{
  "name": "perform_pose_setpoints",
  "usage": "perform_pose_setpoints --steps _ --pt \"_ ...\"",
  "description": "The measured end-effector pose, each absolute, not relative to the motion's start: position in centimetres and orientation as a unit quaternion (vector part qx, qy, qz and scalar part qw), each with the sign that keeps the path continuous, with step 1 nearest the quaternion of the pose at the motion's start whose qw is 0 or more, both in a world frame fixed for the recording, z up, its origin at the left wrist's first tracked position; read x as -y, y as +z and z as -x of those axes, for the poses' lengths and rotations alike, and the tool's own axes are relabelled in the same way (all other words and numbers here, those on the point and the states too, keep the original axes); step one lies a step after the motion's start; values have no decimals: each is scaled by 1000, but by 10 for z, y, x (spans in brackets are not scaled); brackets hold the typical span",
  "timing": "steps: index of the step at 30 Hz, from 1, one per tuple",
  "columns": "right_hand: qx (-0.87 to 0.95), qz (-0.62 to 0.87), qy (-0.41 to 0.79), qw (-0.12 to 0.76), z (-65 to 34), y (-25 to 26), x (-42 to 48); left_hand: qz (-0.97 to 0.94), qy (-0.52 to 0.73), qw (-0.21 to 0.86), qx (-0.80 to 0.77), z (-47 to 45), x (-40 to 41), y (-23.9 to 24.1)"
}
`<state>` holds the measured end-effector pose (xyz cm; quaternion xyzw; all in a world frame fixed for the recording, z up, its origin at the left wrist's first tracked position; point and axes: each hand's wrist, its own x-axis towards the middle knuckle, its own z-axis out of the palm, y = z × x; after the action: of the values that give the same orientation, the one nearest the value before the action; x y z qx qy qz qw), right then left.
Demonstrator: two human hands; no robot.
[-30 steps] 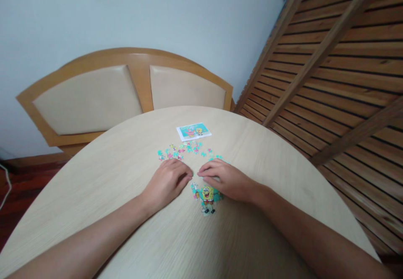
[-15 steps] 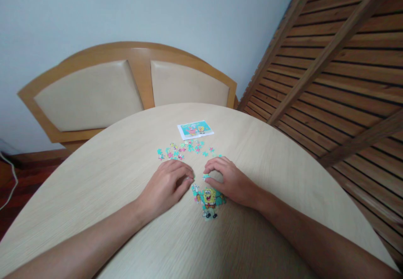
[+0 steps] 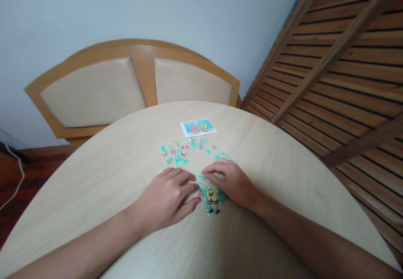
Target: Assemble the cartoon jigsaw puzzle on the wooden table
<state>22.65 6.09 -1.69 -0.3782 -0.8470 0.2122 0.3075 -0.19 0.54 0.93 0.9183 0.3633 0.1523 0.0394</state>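
A partly joined jigsaw puzzle [image 3: 212, 193] lies flat on the table, showing a yellow square cartoon figure on teal. My left hand [image 3: 176, 195] rests at its left edge, thumb and fingers apart, fingertips touching or very near the pieces. My right hand [image 3: 232, 183] covers the puzzle's right part. Its thumb and forefinger pinch a small teal puzzle piece [image 3: 202, 177] just above the puzzle's top edge. Loose puzzle pieces [image 3: 178, 160] in teal, pink and yellow are scattered beyond my hands, some partly hidden by them.
A printed picture card [image 3: 199, 127] lies behind the loose pieces. The round wooden table [image 3: 126, 153] has a padded chair back [image 3: 94, 90] at its far side. A slatted wooden screen [image 3: 340, 65] stands on the right, and a white cable [image 3: 21, 174] hangs at the left.
My left hand has shifted right and nearer, its thumb spreading away to the puzzle's left edge. My right hand has brought the piece slightly left, close to the puzzle's upper left. The view tilted slightly.
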Motion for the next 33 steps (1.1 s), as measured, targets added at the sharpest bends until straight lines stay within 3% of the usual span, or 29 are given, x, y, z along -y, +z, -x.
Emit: perform_pose_setpoints --steps 15,24,33 --pt "887 373 87 257 -234 -15 -52 -889 201 -8 -411 13 -28 -4" --pt "888 382 87 241 -232 -17 -52 -845 273 103 -448 9 -41 -15" --pt "904 337 95 245 -231 -12 -47 -862 270 122 -412 11 -40 -18"
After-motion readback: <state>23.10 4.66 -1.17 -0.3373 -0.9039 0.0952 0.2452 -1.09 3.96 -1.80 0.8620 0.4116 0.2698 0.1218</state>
